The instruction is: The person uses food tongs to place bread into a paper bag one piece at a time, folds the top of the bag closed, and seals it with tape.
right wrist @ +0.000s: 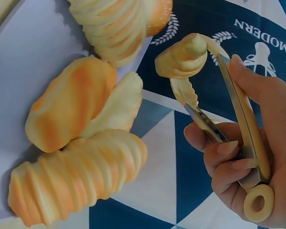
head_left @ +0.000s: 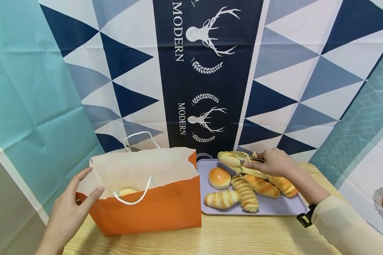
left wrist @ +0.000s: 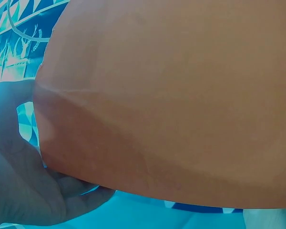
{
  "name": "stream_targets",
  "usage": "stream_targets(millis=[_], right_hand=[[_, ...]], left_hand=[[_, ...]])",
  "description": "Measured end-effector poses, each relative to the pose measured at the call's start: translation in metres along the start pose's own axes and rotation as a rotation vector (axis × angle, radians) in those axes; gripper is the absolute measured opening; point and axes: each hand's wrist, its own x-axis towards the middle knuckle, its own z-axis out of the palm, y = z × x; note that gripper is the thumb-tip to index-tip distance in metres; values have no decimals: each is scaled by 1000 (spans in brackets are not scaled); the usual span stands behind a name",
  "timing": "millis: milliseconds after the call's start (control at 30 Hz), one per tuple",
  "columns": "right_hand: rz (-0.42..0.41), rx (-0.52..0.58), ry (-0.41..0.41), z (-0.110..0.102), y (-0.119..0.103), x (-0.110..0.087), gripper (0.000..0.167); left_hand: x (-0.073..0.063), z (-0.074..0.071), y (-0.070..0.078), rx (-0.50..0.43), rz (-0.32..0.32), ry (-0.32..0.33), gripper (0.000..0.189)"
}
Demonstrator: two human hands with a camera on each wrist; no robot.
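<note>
In the head view, an orange paper bag with white string handles stands on the left, its mouth gaping. My left hand holds the bag's left side, thumb and fingers spread around its rim. Part of a pale yellow piece shows inside. My right hand grips metal tongs with cream-coloured tips and a ring at the end. A pale twisted bread roll is between the tong tips, above the back of a lilac tray. Seen from the left wrist, the bag's orange side fills most of the view.
The tray bears several breads: a round glossy bun, a pale striped loaf, a ridged roll and others toward the right. Bag and tray stand side by side on a wooden table. A patterned cloth hangs behind.
</note>
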Motion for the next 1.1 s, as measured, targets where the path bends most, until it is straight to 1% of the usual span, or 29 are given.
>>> stream_targets(millis=[67,233,300,533,567,700,767,800,933,1100], right_hand=[[-7,9,7,-2,-2,-1,91],[-44,31,30,-9,-7,-6,79],[-63,38,37,-12,-11,-9,79],[-115,50,60,-24,-27,-16,58],[-121,47,64,-26,-29,-17,60],[-132,31,81,-34,-38,-19,61],[-151,27,99,-38,-43,-20,64],[-158,27,109,-39,-45,-21,63],[-185,23,144,-47,-52,-24,71],[-166,22,121,-58,-62,-28,79]], left_hand=[[0,0,0,-1,-7,-5,90],[1,0,1,3,-22,-12,92],[1,0,1,5,-22,-11,93],[1,-1,2,5,-18,-10,94],[1,-1,2,3,-17,-10,94],[0,-1,1,-3,-13,-6,94],[-1,0,1,-2,-3,-1,93],[-1,0,0,-1,1,2,93],[-1,0,0,3,19,13,91],[0,-1,1,-3,2,2,93]])
